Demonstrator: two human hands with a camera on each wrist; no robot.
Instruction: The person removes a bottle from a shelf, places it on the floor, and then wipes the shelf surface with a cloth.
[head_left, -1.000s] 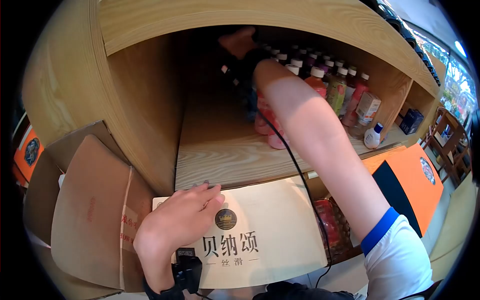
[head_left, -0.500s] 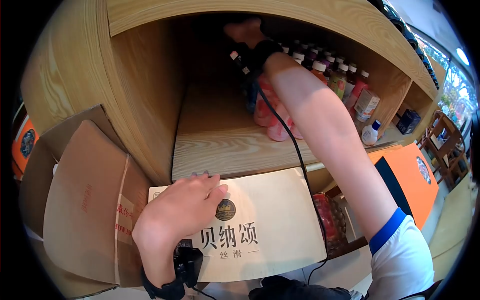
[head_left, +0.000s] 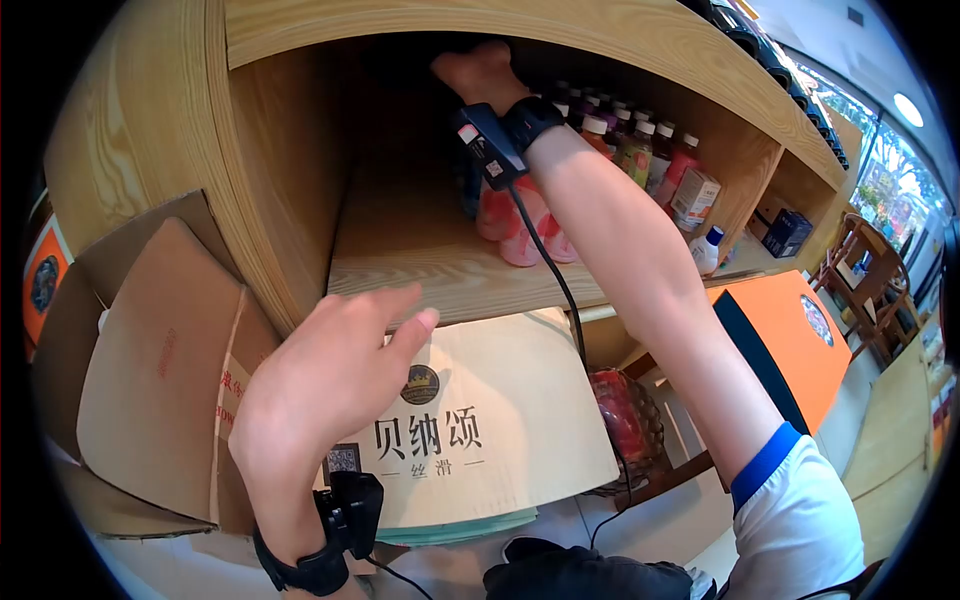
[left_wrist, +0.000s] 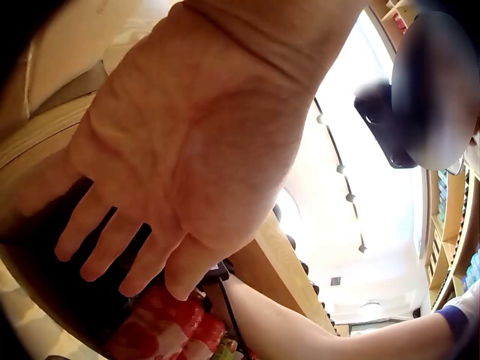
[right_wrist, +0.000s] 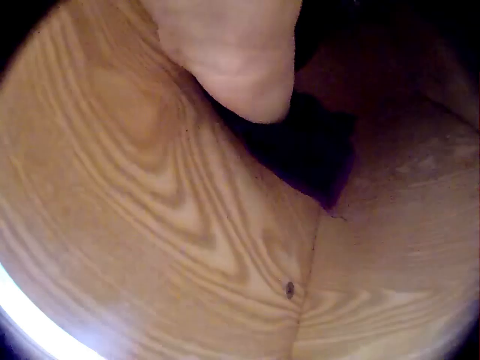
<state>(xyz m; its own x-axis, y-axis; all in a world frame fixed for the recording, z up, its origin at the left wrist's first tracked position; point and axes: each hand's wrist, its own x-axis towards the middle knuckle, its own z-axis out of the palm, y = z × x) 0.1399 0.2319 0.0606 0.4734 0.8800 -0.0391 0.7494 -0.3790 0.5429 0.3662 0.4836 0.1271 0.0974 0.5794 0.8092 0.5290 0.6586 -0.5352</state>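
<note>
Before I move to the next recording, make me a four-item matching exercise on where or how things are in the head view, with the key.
1. Left grip
2. Right grip
3. Blue-capped bottle
4. Open cardboard box

A. in the dark interior of the cabinet
B. brown, at the picture's left side
C. over the cream carton
D. white, near the front of the shelf

Pairs: 1-C, 2-A, 3-D, 4-B

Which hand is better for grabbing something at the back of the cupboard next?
Probably the right hand: it reaches deep inside the light-brown wooden cupboard. The left hand is outside, over the rectangular beige cardboard box with black lettering.
</note>
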